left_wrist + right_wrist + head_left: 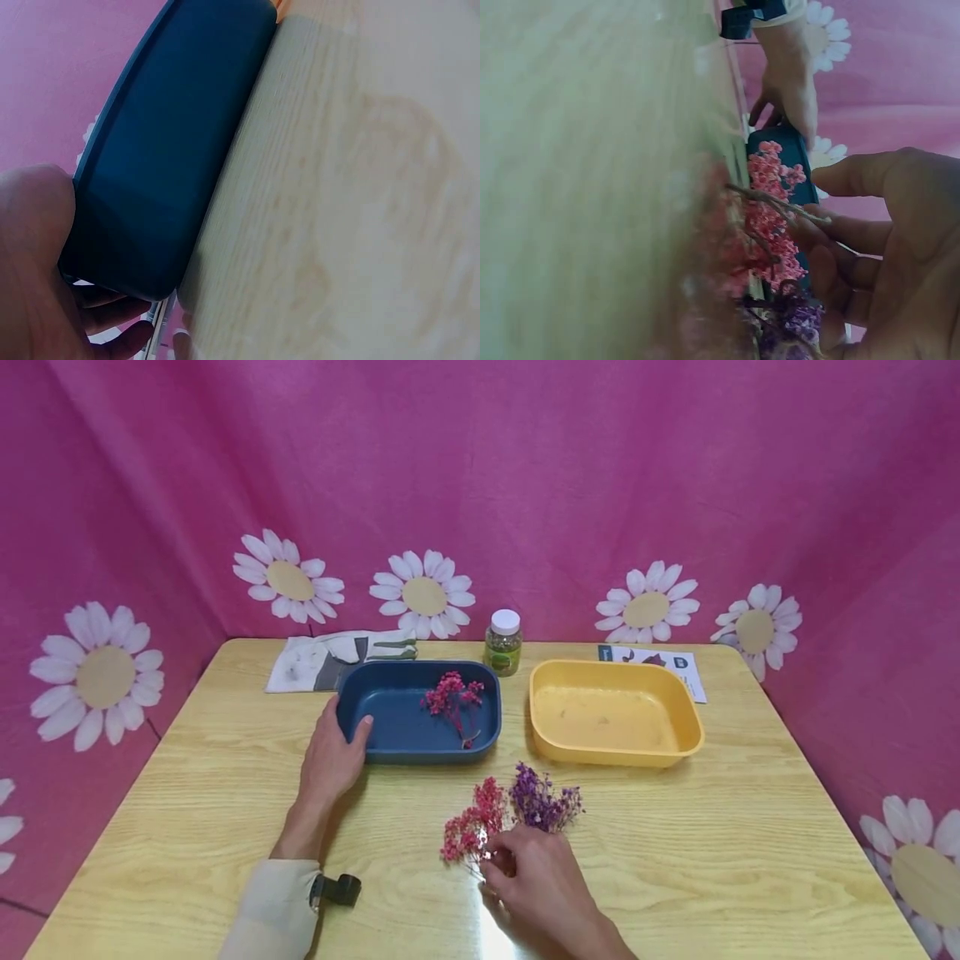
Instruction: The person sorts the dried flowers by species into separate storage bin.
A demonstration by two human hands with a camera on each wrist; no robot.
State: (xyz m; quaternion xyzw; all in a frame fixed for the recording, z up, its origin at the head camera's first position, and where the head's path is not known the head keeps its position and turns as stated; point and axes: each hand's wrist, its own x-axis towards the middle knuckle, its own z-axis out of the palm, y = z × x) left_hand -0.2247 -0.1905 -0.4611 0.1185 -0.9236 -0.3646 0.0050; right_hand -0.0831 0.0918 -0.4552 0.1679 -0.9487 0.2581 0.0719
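My left hand (pixel 333 760) grips the left end of a dark blue rectangular tub (pixel 393 718), thumb over the rim and fingers along the outside. Inside that tub, toward its right, lies a sprig of pink dried flowers (pixel 452 697). On the table in front, my right hand (pixel 540 877) reaches to the stems of more pink dried flowers (pixel 480 818). In the right wrist view a gap shows between thumb and index finger, with a thin stem (pixel 765 196) crossing by the index fingertip. Purple dried flowers (pixel 542 800) lie just beyond that hand's knuckles.
A yellow tub (pixel 600 752) stands right of the blue one, overlapping a printed card (pixel 693 672). Between the tubs, farther back, is a white-lidded jar (pixel 503 647). A pair of grey-and-white gloves (pixel 300 664) lies at the back left. Pink flowered cloth (pixel 525 485) hangs behind the table.
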